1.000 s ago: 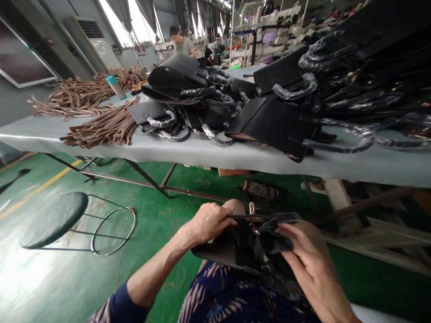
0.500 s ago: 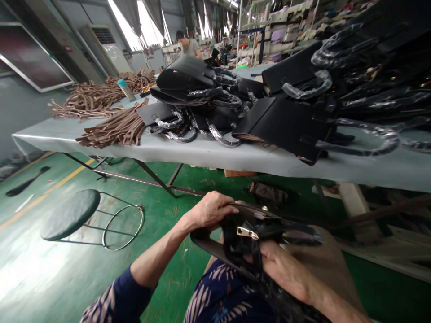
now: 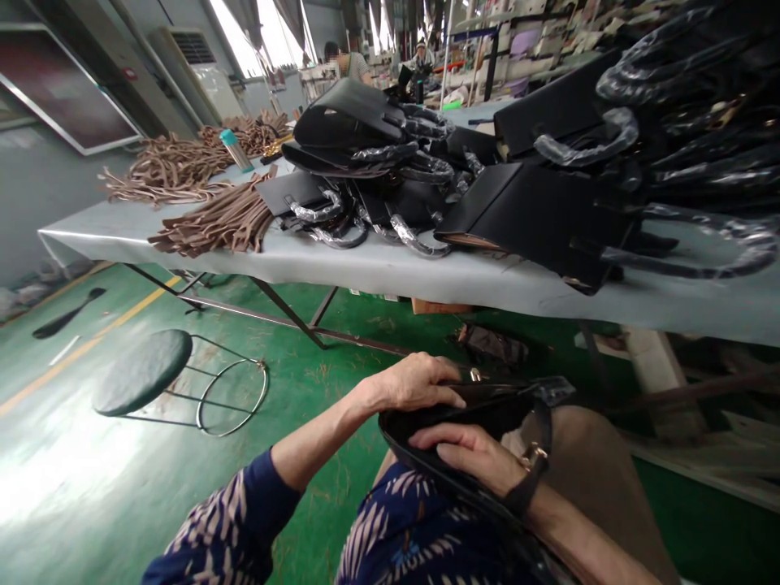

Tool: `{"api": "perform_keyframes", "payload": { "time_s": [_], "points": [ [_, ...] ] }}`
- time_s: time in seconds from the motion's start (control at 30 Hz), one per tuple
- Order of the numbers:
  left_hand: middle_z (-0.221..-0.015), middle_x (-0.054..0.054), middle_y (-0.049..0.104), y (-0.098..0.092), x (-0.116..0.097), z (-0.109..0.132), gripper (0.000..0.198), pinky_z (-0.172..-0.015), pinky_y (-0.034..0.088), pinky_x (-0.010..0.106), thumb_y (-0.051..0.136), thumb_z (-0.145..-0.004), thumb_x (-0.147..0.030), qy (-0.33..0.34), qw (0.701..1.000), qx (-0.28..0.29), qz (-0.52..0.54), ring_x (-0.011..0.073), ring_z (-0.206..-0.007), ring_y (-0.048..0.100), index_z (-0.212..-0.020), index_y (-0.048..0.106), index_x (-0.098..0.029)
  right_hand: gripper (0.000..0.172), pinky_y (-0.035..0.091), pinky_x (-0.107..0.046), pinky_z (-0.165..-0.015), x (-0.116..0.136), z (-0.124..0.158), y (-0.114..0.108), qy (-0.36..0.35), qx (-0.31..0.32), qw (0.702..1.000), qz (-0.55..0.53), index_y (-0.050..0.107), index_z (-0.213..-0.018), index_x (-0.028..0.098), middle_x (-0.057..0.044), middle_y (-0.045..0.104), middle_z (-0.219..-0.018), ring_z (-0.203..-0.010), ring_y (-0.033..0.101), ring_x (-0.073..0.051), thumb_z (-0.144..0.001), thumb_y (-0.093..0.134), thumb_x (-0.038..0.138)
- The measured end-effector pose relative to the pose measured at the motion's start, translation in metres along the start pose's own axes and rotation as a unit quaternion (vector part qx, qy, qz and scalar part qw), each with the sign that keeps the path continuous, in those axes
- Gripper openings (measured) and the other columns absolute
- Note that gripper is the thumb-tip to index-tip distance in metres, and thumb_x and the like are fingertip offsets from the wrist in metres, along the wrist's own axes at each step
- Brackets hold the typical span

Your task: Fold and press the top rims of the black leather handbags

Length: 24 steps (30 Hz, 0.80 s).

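Observation:
A black handbag point(image 3: 402, 448) lies across my lap, its mouth facing up and spread apart. My left hand point(image 3: 420, 382) grips its far rim, with the thumb on the inner side and the other fingers over the outside, partly hidden. Inside the mouth, close to the near wall, my right hand point(image 3: 469, 455) points left with its fingers stretched and holds nothing that I can see. A black strap point(image 3: 529, 487) with a gold-coloured metal clasp point(image 3: 535, 457) crosses my right wrist. Another small gold fitting point(image 3: 476, 374) shows at the far rim.
Ahead stands a long table point(image 3: 366, 264) with piled black handbags point(image 3: 536, 207), their handles wrapped in clear plastic. Bundles of brown strips point(image 3: 219, 223) and a teal-capped bottle point(image 3: 236, 150) lie to the left. A round stool point(image 3: 143, 374) is tipped over on the green floor. People sit far back.
My right hand has moved left and further over the bag's mouth. The strap and clasp have shifted from mid-bag to my right wrist. My left hand still holds the rim, slightly further right.

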State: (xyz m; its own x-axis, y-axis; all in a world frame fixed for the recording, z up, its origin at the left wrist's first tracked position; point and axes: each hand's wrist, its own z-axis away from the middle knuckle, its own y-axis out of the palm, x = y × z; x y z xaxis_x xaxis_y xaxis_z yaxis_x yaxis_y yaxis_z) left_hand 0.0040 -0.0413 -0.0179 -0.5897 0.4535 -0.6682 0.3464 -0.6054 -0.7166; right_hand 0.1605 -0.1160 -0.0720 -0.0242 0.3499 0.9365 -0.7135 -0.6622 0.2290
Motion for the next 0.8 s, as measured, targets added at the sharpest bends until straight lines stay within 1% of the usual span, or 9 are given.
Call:
{"api": "perform_keyframes", "payload": {
  "time_s": [0.1, 0.2, 0.27, 0.33, 0.43, 0.53, 0.6, 0.67, 0.8],
  "points": [
    [-0.090, 0.001, 0.063, 0.000, -0.005, 0.002, 0.032, -0.067, 0.041, 0.019, 0.056, -0.080, -0.041, 0.027, 0.999, -0.016, -0.041, 0.0138, -0.080, 0.058, -0.102, 0.057, -0.018, 0.038, 0.035, -0.042, -0.097, -0.013, 0.020, -0.010, 0.037, -0.064, 0.996, -0.054, 0.068, -0.095, 0.017, -0.009, 0.063, -0.112, -0.107, 0.054, -0.027, -0.076, 0.057, 0.048],
    [-0.110, 0.005, 0.058, 0.000, -0.016, 0.004, 0.036, -0.075, 0.044, 0.023, 0.047, -0.086, -0.038, 0.049, 0.991, -0.064, -0.105, 0.0159, -0.091, 0.058, -0.116, 0.046, -0.020, 0.041, 0.035, -0.042, -0.097, -0.012, 0.031, -0.007, 0.046, -0.087, 0.995, -0.030, 0.068, -0.096, 0.019, -0.009, 0.062, -0.114, -0.108, 0.053, -0.027, -0.075, 0.056, 0.052],
    [-0.121, 0.006, 0.051, 0.000, -0.026, 0.008, 0.027, -0.075, 0.045, 0.024, 0.036, -0.091, -0.033, 0.061, 0.981, -0.082, -0.167, 0.0157, -0.092, 0.058, -0.113, 0.047, -0.020, 0.042, 0.035, -0.041, -0.097, -0.007, 0.032, -0.001, 0.037, -0.085, 0.996, 0.011, 0.069, -0.094, 0.019, -0.009, 0.064, -0.108, -0.106, 0.054, -0.027, -0.074, 0.056, 0.053],
    [-0.117, 0.004, 0.052, 0.000, -0.036, 0.014, 0.025, -0.070, 0.047, 0.024, 0.032, -0.092, -0.034, 0.055, 0.972, -0.069, -0.216, 0.0157, -0.089, 0.058, -0.102, 0.051, -0.021, 0.043, 0.038, -0.040, -0.093, -0.004, 0.029, 0.006, 0.027, -0.092, 0.994, 0.047, 0.070, -0.090, 0.019, -0.009, 0.067, -0.101, -0.101, 0.056, -0.027, -0.074, 0.054, 0.055],
    [-0.104, 0.003, 0.055, 0.003, -0.049, 0.025, 0.021, -0.063, 0.048, 0.023, 0.041, -0.088, -0.038, 0.019, 0.969, -0.051, -0.239, 0.0179, -0.091, 0.057, -0.093, 0.051, -0.020, 0.043, 0.043, -0.038, -0.085, -0.005, 0.024, 0.012, 0.027, -0.111, 0.990, 0.080, 0.070, -0.087, 0.017, -0.009, 0.068, -0.092, -0.092, 0.059, -0.027, -0.077, 0.049, 0.054],
    [-0.118, 0.006, 0.049, 0.008, -0.055, 0.035, 0.017, -0.071, 0.050, 0.025, 0.048, -0.084, -0.028, -0.002, 0.970, -0.076, -0.230, 0.0200, -0.104, 0.052, -0.098, 0.049, -0.018, 0.040, 0.044, -0.036, -0.079, -0.007, 0.022, 0.012, 0.027, -0.109, 0.991, 0.075, 0.069, -0.084, 0.016, -0.008, 0.068, -0.086, -0.086, 0.060, -0.026, -0.079, 0.049, 0.050],
    [-0.126, 0.006, 0.044, 0.012, -0.054, 0.039, 0.019, -0.080, 0.049, 0.028, 0.050, -0.081, -0.021, -0.011, 0.973, -0.082, -0.214, 0.0204, -0.110, 0.048, -0.099, 0.049, -0.018, 0.035, 0.043, -0.035, -0.080, -0.008, 0.022, 0.012, 0.021, -0.111, 0.992, 0.064, 0.068, -0.082, 0.015, -0.007, 0.068, -0.085, -0.086, 0.060, -0.025, -0.079, 0.050, 0.045],
    [-0.128, 0.005, 0.043, 0.015, -0.049, 0.042, 0.015, -0.085, 0.047, 0.031, 0.052, -0.079, -0.019, -0.027, 0.976, -0.068, -0.204, 0.0212, -0.110, 0.049, -0.094, 0.053, -0.019, 0.031, 0.043, -0.035, -0.082, -0.008, 0.022, 0.012, 0.026, -0.114, 0.991, 0.065, 0.068, -0.082, 0.016, -0.007, 0.069, -0.086, -0.088, 0.060, -0.024, -0.079, 0.051, 0.041],
    [-0.125, 0.006, 0.045, 0.022, -0.034, 0.043, 0.011, -0.079, 0.049, 0.035, 0.058, -0.074, -0.026, -0.089, 0.975, -0.054, -0.198, 0.0242, -0.099, 0.054, -0.082, 0.059, -0.018, 0.033, 0.043, -0.034, -0.084, -0.009, 0.020, 0.015, 0.039, -0.123, 0.987, 0.096, 0.068, -0.090, 0.017, -0.006, 0.069, -0.093, -0.092, 0.060, -0.024, -0.081, 0.049, 0.042]
  ]
}}
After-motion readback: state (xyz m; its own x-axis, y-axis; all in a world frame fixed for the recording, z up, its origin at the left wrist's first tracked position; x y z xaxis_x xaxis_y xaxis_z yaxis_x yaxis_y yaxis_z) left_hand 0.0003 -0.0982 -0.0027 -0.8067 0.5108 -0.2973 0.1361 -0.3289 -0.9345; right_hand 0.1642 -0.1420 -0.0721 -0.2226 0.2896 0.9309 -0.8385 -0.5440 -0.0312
